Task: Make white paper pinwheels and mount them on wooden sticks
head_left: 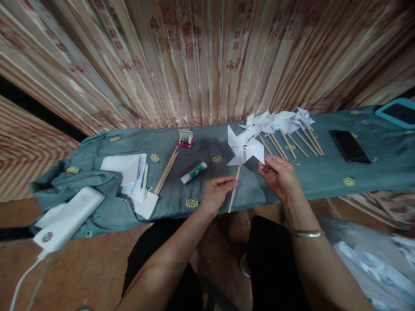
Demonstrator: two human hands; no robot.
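A white paper pinwheel (245, 147) with a shiny pin at its centre is held up over the cloth-covered table. My left hand (218, 193) pinches its wooden stick partway down, fingers closed. At the lower right blade, my right hand (279, 175) has its thumb and fingertips together on or against the paper edge; the exact contact is hard to see. Behind it several finished-looking pinwheels (285, 121) lie in a row, their sticks pointing toward me. A glue stick (193, 172) with a green label lies left of my left hand.
Left on the table (207, 194) are a small red box of metal pins (186, 141), wooden sticks (166, 172), paper sheets (125, 166), a white pen-like stick (145, 181) and a white power bank (69, 220) with a cable. A phone (350, 147) and a blue-framed device (397, 113) lie right. A curtain hangs behind.
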